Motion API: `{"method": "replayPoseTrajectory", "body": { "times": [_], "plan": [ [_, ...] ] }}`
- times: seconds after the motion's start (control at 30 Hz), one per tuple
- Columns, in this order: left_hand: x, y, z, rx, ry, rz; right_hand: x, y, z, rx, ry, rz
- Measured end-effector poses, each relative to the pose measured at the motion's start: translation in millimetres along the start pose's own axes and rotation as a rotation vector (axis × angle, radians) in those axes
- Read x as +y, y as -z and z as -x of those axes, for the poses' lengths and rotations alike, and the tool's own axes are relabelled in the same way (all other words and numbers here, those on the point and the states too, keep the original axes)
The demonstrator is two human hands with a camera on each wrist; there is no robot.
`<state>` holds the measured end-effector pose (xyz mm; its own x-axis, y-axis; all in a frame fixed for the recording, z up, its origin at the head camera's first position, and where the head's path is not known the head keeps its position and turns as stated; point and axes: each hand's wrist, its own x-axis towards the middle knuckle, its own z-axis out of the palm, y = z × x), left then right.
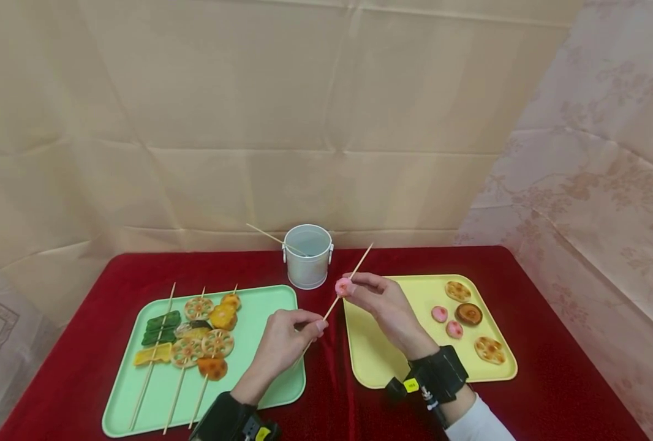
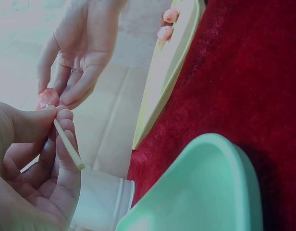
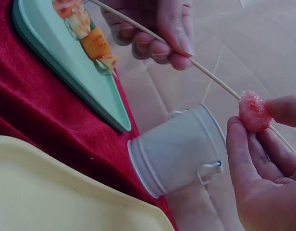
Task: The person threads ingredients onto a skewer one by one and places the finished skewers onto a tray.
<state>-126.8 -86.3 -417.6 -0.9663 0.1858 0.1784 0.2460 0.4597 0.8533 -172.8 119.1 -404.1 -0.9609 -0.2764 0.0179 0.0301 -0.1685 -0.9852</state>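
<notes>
My left hand [image 1: 289, 337] pinches a wooden skewer [image 1: 331, 308] between thumb and fingers, above the right edge of the green tray [image 1: 271, 367]. The skewer slants up to the right, its pointed tip beyond my right hand [image 1: 384, 306]. With thumb and fingertips my right hand grips a round pink piece of food [image 3: 254, 111], with the skewer passing through it. That hand is over the left part of the yellow tray [image 1: 367, 361]. Two more pink pieces [image 1: 446, 321] lie on that tray, beside a brown mushroom cap [image 1: 468, 314] and two lotus root slices [image 1: 489, 350].
A white bucket [image 1: 307, 269] with one skewer [image 1: 266, 233] leaning in it stands at the back. Several loaded skewers, with green pieces [image 1: 161, 327], lotus root and yellow pieces, lie on the green tray. A red cloth [image 1: 326, 392] covers the table.
</notes>
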Motion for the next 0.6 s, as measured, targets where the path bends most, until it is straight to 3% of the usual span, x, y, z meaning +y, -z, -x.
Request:
{"method": "replayPoseTrajectory", "body": {
  "times": [0.47, 0.6],
  "plan": [
    [-3.1, -5.6, -4.0, -0.034, 0.072, 0.087, 5.2, -2.7, 3.7, 0.007, -0.059, -0.045],
    [-2.9, -7.1, -2.3, -0.019, 0.057, 0.089, 5.4, -1.4, 4.4, -0.007, -0.059, -0.05]
  ]
}}
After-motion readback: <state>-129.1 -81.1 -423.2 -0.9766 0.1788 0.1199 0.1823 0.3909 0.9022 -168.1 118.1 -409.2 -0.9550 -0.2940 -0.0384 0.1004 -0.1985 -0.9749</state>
